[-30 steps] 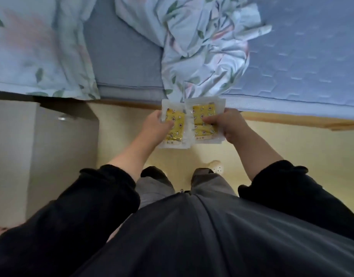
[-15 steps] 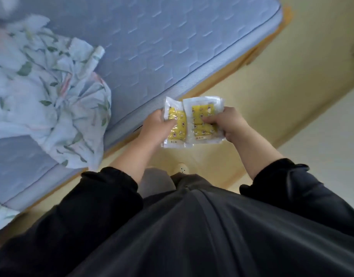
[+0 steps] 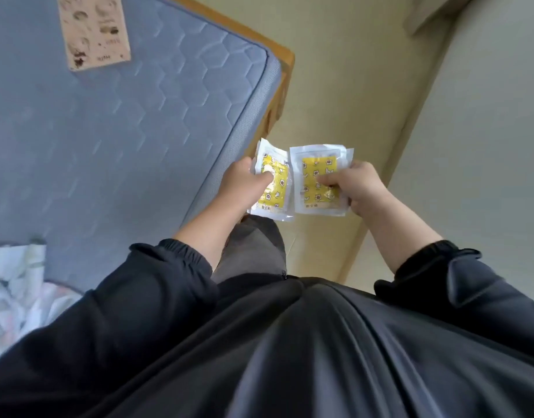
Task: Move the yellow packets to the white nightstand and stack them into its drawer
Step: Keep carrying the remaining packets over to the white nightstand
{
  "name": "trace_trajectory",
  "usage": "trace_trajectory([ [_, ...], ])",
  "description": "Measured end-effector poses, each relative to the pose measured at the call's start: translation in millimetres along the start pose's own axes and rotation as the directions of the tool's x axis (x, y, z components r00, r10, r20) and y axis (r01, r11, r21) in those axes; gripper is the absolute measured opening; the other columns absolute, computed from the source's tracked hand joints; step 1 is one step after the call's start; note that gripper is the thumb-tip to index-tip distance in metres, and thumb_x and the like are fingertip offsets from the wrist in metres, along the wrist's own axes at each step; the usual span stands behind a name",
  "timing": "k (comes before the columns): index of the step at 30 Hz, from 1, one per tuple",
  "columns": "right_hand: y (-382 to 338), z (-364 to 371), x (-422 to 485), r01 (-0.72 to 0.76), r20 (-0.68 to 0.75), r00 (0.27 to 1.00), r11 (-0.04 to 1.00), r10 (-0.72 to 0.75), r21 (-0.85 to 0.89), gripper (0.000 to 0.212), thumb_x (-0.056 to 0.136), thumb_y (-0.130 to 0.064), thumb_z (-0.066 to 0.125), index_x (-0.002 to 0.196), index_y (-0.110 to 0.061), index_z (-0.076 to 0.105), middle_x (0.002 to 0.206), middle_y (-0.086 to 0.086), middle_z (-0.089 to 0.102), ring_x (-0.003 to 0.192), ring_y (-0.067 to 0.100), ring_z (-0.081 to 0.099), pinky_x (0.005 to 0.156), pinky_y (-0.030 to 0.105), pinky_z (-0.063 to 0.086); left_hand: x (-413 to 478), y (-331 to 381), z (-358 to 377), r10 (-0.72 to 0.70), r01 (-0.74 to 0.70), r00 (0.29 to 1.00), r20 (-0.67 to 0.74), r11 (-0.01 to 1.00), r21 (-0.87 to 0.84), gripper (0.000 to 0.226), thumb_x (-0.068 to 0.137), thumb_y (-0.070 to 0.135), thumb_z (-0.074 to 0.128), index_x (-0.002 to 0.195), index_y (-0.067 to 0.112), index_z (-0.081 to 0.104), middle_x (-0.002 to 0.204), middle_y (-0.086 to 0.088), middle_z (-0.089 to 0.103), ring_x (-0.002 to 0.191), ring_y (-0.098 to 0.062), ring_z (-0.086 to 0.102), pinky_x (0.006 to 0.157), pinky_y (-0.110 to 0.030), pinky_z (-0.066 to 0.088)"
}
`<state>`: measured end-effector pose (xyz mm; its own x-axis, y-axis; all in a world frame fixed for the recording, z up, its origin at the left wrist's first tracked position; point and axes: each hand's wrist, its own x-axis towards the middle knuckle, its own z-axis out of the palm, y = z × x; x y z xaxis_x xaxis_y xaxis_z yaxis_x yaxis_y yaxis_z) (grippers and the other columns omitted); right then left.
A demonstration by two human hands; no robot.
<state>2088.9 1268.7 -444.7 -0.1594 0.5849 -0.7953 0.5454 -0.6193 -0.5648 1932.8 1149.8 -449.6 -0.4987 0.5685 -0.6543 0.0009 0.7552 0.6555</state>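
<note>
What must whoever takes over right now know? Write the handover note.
Left hand: holds one packet, thumb on its face.
Right hand: holds the other packets; several edges show, count unclear.
Place: standing by the bed corner, packets held side by side over the floor.
Done: packets picked up.
Left: nightstand not in view; find it, stack packets in its drawer.

Soft, even daylight fills the wide-angle view — no hard shadows, no glare. The mattress quilting and the card lying on it smear with motion blur, and the floral bedding at the left edge is blurred too. Straight edges bow toward the corners — lens distortion.
</note>
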Motion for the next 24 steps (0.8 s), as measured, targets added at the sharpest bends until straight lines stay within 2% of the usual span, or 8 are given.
trace_trajectory([
  [4, -75.5, -21.7, 45.8, -0.018, -0.057, 0.998, 0.999, 0.020, 0.048, 0.021, 0.071, 0.005, 0.075, 0.084, -0.009, 0.067, 0.092, 0.013, 0.073, 0.080, 0.029, 0.072, 0.076, 0.048, 0.058, 68.4, 72.0, -2.4, -0.002, 0.000, 1.000, 0.021, 0.998, 0.056, 0.032, 0.079, 0.025, 0.058, 0.103, 0.005, 0.060, 0.094, -0.011, 0.064, 0.078, -0.025, 0.061, 0.065, -0.036, 0.047],
  [7, -120.2, -43.6, 77.4, -0.024, -0.086, 0.996, 0.996, 0.031, 0.084, 0.021, 0.071, 0.005, 0.075, 0.084, -0.008, 0.066, 0.092, 0.013, 0.073, 0.080, 0.029, 0.072, 0.077, 0.048, 0.058, 110.7, 125.8, 4.6, 0.035, -0.039, 0.998, 0.044, 0.995, 0.096, 0.037, 0.078, 0.026, 0.057, 0.104, 0.001, 0.058, 0.086, -0.005, 0.055, 0.071, -0.019, 0.050, 0.062, -0.033, 0.039],
  [11, -167.9, -84.1, 119.9, -0.027, -0.117, 0.992, 0.996, 0.037, 0.090, 0.021, 0.072, 0.002, 0.076, 0.087, -0.008, 0.066, 0.091, 0.011, 0.073, 0.079, 0.027, 0.072, 0.077, 0.047, 0.059, 157.6, 192.1, 28.3, 0.060, -0.071, 0.994, 0.097, 0.991, 0.117, 0.025, 0.083, 0.022, 0.057, 0.101, 0.005, 0.058, 0.086, -0.002, 0.054, 0.071, -0.017, 0.050, 0.058, -0.027, 0.036],
  [14, -209.1, -113.6, 159.6, -0.020, -0.126, 0.992, 0.997, 0.028, 0.069, 0.022, 0.071, -0.001, 0.077, 0.089, -0.009, 0.067, 0.090, 0.009, 0.073, 0.079, 0.026, 0.072, 0.076, 0.045, 0.059, 195.2, 239.8, 49.2, 0.061, -0.069, 0.996, 0.068, 0.992, 0.109, 0.011, 0.082, 0.021, 0.057, 0.087, 0.012, 0.052, 0.078, 0.001, 0.049, 0.066, -0.016, 0.045, 0.055, -0.027, 0.033],
  [20, -327.7, -159.8, 260.0, 0.040, -0.030, 0.999, 0.997, -0.042, -0.069, 0.019, 0.071, -0.001, 0.075, 0.085, -0.010, 0.067, 0.088, 0.009, 0.072, 0.078, 0.025, 0.072, 0.076, 0.043, 0.059, 282.5, 341.4, 82.1, -0.019, 0.017, 0.995, -0.098, 0.999, -0.029, 0.022, 0.083, 0.021, 0.055, 0.093, 0.002, 0.056, 0.078, -0.002, 0.051, 0.066, -0.015, 0.046, 0.056, -0.026, 0.035],
  [22, -373.9, -178.4, 288.0, 0.073, 0.019, 0.997, 0.983, -0.070, -0.166, 0.019, 0.069, -0.002, 0.076, 0.084, -0.011, 0.067, 0.087, 0.009, 0.072, 0.078, 0.025, 0.071, 0.076, 0.043, 0.059, 302.2, 374.5, 90.5, -0.092, 0.075, 0.987, -0.128, 0.988, -0.133, 0.025, 0.084, 0.022, 0.055, 0.098, 0.002, 0.058, 0.084, -0.008, 0.061, 0.070, -0.019, 0.056, 0.060, -0.027, 0.043],
  [24, -417.3, -194.9, 312.3, 0.106, 0.066, 0.993, 0.967, -0.093, -0.231, 0.020, 0.070, -0.002, 0.076, 0.085, -0.010, 0.067, 0.087, 0.008, 0.072, 0.079, 0.023, 0.071, 0.077, 0.040, 0.059, 319.5, 405.5, 98.5, -0.149, 0.110, 0.978, -0.145, 0.963, -0.247, 0.035, 0.079, 0.026, 0.056, 0.103, 0.001, 0.060, 0.099, -0.016, 0.068, 0.084, -0.030, 0.067, 0.070, -0.036, 0.054],
])
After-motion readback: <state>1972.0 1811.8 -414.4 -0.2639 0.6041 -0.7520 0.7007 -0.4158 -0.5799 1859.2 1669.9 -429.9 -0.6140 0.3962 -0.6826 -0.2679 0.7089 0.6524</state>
